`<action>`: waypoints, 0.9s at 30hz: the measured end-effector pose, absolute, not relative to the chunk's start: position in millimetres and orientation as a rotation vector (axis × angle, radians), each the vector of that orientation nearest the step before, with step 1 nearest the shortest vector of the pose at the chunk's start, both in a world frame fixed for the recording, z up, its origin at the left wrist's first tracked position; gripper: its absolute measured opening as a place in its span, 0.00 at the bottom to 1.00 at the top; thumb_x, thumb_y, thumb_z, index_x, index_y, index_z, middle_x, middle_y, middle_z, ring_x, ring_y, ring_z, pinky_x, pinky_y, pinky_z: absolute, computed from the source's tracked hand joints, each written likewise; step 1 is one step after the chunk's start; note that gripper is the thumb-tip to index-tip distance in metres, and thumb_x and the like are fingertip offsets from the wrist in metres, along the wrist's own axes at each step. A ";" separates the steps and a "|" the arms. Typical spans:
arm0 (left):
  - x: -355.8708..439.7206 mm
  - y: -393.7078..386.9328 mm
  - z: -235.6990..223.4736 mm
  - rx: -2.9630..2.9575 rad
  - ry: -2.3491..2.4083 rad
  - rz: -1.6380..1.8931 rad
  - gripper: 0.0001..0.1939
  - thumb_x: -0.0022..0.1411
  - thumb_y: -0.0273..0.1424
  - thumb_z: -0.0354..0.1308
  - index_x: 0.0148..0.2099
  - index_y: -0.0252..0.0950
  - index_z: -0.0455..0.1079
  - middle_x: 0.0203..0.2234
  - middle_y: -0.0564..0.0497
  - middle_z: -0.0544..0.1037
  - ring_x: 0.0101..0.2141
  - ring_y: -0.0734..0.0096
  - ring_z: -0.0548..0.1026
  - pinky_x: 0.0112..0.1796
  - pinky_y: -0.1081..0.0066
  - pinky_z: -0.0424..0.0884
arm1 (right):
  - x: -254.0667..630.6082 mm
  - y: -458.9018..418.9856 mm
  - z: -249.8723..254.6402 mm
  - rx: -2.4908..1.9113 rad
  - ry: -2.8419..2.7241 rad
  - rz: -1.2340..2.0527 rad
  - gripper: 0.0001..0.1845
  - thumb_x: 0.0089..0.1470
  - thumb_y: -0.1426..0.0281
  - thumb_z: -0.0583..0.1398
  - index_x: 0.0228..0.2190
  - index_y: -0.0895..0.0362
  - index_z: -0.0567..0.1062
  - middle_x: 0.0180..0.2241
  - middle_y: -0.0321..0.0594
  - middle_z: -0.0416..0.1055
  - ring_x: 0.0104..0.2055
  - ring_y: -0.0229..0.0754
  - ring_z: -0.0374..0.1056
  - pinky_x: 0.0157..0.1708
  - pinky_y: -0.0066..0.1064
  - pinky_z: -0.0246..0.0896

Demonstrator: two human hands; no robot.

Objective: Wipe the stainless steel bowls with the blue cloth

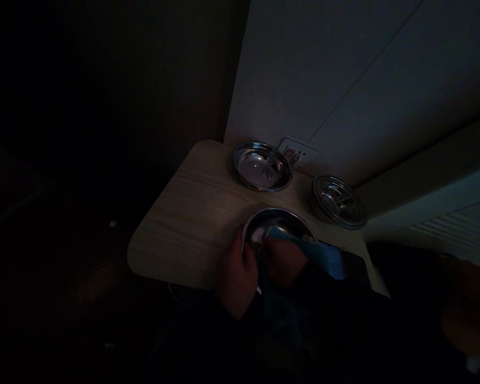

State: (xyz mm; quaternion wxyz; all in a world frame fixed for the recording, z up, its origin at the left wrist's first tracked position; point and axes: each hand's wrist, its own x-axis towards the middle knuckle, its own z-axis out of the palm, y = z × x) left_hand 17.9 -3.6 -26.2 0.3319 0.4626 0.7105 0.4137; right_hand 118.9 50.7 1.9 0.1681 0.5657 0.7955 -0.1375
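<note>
Your left hand (237, 274) has its fingers on the near rim of the metal bowl (272, 218). Just beside them, your right hand (285, 260) looks bunched around a soft blue-green cloth (298, 240) in the bowl. The bowl is likely light, stiff, slippery and hard to break; hold its rim. Past your fingers, another bowl (260, 169) sits on the surface (176, 224).

1. Bowl (282, 220): we see round, shiny metal, mouth up, over the table (176, 224)'s near side; lower part hidden.
2. Cloth (315, 250): we see teal, bunched, partly inside bowl, crossing its right rim; ends too dark.
</note>
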 end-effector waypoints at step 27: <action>12.8 -1.3 -24.2 1.274 1.830 1.079 0.20 0.59 0.26 0.46 0.53 0.37 0.64 0.42 0.47 0.76 0.40 0.66 0.75 0.41 0.70 0.69 | 116.6 55.5 -2.1 1.427 2.452 -0.450 0.12 0.53 0.71 0.50 0.39 0.59 0.68 0.38 0.46 0.71 0.38 0.44 0.69 0.34 0.30 0.58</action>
